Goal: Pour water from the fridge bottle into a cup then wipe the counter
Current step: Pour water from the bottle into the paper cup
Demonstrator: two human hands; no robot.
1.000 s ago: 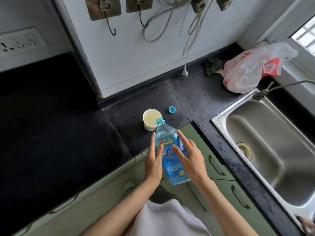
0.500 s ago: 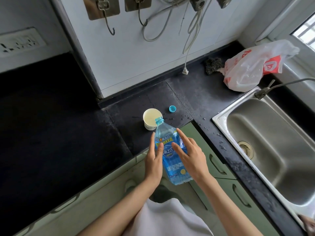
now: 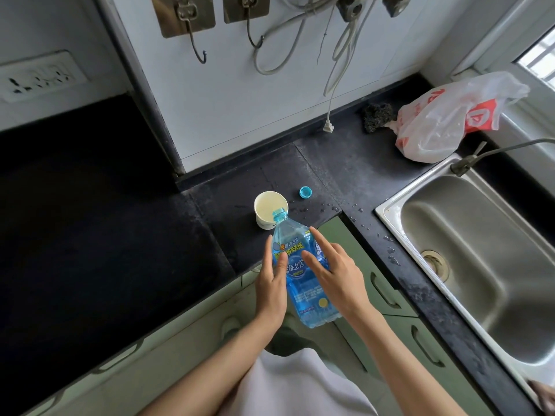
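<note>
A blue plastic water bottle [image 3: 303, 283] with a printed label is tilted forward, its uncapped mouth over the rim of a white paper cup [image 3: 267, 207] on the black counter [image 3: 345, 163]. My left hand [image 3: 271, 283] presses the bottle's left side and my right hand [image 3: 336, 274] its right side, fingers stretched flat along it. The bottle's blue cap [image 3: 305, 192] lies on the counter just right of the cup. Water drops [image 3: 360, 223] are scattered on the counter between the cup and the sink.
A steel sink [image 3: 486, 256] with a tap [image 3: 468, 163] is at the right. A red and white plastic bag [image 3: 444, 121] and a dark scrubber [image 3: 377, 115] sit at the back right. Cables and a plug [image 3: 328, 127] hang down the wall. Green cabinet drawers [image 3: 381, 283] lie below the counter edge.
The bottle's mouth has moved slightly forward to the cup's rim; both hands keep the same hold.
</note>
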